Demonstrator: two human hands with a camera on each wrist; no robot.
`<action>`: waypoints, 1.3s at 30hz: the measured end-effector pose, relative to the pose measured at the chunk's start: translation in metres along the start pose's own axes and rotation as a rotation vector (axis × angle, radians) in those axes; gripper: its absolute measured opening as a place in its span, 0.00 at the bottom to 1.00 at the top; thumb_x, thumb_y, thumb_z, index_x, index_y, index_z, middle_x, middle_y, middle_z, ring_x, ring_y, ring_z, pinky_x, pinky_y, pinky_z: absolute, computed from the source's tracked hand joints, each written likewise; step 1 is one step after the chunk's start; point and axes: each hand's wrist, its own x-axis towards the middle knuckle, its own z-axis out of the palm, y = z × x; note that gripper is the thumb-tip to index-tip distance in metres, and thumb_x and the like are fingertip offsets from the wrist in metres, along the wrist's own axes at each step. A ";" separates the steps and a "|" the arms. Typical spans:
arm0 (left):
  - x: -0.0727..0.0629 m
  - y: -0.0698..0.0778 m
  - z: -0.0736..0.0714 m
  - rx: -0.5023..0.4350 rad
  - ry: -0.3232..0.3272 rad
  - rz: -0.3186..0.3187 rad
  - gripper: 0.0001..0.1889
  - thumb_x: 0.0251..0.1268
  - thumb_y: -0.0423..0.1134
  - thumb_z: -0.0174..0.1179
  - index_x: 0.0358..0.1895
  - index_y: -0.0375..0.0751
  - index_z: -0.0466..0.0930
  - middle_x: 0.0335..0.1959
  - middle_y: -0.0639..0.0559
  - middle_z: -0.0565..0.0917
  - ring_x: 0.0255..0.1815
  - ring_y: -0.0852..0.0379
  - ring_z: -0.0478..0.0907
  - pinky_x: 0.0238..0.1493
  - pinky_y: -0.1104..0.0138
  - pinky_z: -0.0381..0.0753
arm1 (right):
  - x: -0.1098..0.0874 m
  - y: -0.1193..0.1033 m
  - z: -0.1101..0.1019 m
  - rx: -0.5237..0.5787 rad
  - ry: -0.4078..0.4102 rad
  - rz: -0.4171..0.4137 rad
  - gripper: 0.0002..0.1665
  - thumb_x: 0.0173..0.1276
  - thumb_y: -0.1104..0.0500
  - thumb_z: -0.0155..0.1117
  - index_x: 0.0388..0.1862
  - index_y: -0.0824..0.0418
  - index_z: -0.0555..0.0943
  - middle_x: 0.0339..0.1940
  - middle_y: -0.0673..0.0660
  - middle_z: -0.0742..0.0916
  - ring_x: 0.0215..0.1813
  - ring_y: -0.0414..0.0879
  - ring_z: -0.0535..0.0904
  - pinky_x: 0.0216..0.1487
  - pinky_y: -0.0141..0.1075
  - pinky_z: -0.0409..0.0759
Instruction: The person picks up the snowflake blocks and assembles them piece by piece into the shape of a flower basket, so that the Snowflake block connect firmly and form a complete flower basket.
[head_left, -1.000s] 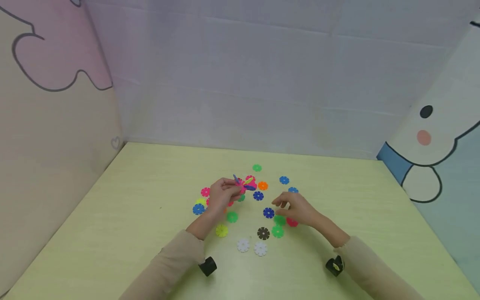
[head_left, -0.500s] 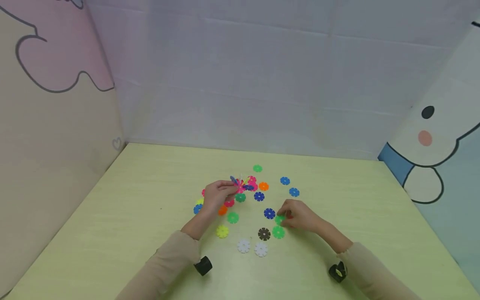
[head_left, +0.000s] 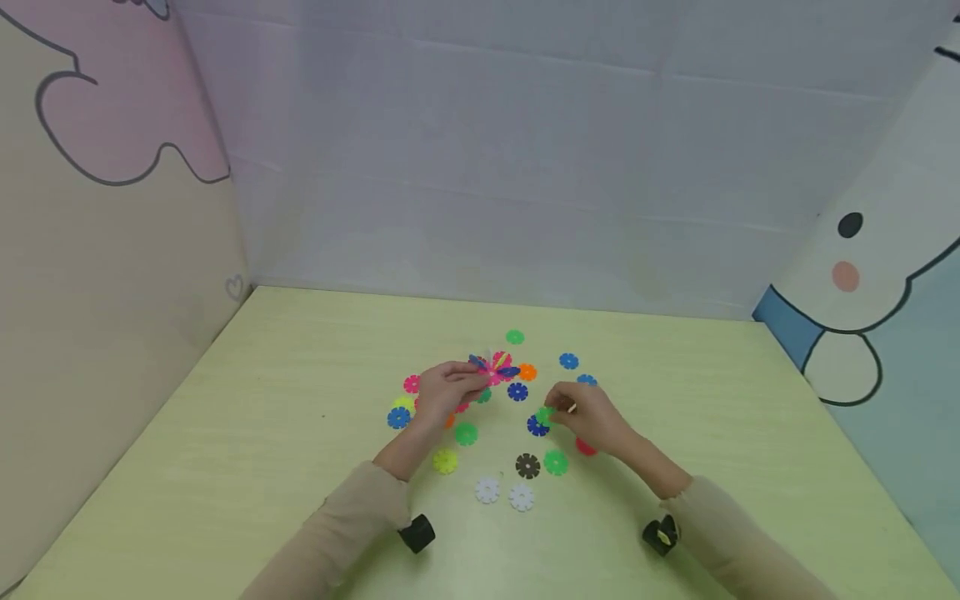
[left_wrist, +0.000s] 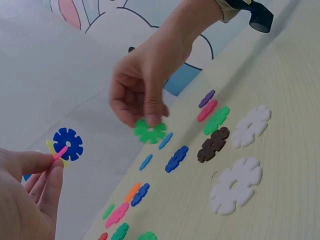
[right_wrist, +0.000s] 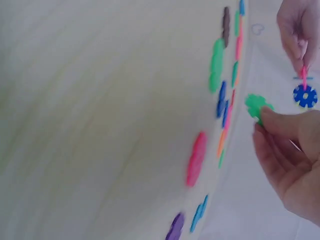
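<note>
A green disc [head_left: 545,416] has been lifted off the worktop [head_left: 675,375] and is now clamped in the grip of the right hand [head_left: 592,412], beyond the brown disc [head_left: 528,472]. A disc cluster [left_wrist: 62,140], farther beyond and left of it, is pinched by the left hand [head_left: 442,390]; both are thus held, unjoined. Counted: one brown, two white discs [head_left: 487,495] nearer than it, two loose dark blue discs [head_left: 517,396] beyond it. Other discs partly hidden, uncounted.

"What have you got there?"

"In my left hand [head_left: 450,392], a cluster [head_left: 492,377] of notched pieces: a pink disc [left_wrist: 60,153] with blue discs [head_left: 510,372] and a yellow disc [head_left: 501,361] set at angles to it."

"And the other?"

"A single green disc [left_wrist: 150,134], notched all round, its edge pinched in my right hand [head_left: 592,412] above the worktop [head_left: 187,500]."
</note>
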 end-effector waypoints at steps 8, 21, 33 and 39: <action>-0.003 0.004 0.014 -0.088 0.002 0.006 0.14 0.53 0.30 0.64 0.43 0.27 0.77 0.33 0.42 0.84 0.31 0.57 0.83 0.40 0.63 0.80 | 0.018 -0.026 0.012 0.120 0.399 -0.240 0.09 0.50 0.74 0.67 0.31 0.67 0.79 0.27 0.57 0.84 0.29 0.47 0.81 0.28 0.32 0.80; -0.003 0.004 0.023 -0.100 0.083 -0.010 0.13 0.53 0.29 0.62 0.43 0.28 0.77 0.35 0.40 0.83 0.31 0.57 0.83 0.36 0.69 0.81 | 0.027 -0.031 0.022 0.084 0.508 -0.292 0.10 0.48 0.76 0.67 0.28 0.67 0.79 0.25 0.57 0.84 0.26 0.44 0.81 0.29 0.29 0.80; -0.005 0.003 0.027 -0.173 0.107 0.030 0.13 0.53 0.29 0.63 0.41 0.27 0.77 0.35 0.39 0.83 0.34 0.55 0.83 0.38 0.67 0.81 | 0.032 -0.038 0.022 0.155 0.557 -0.265 0.09 0.46 0.77 0.67 0.26 0.69 0.79 0.24 0.61 0.84 0.25 0.50 0.81 0.27 0.36 0.81; -0.004 0.000 0.022 -0.037 0.020 0.111 0.14 0.53 0.34 0.65 0.40 0.29 0.78 0.34 0.40 0.84 0.34 0.54 0.83 0.38 0.64 0.81 | 0.028 -0.057 0.006 0.134 0.530 -0.240 0.07 0.48 0.79 0.64 0.26 0.74 0.76 0.24 0.65 0.83 0.26 0.54 0.80 0.30 0.38 0.81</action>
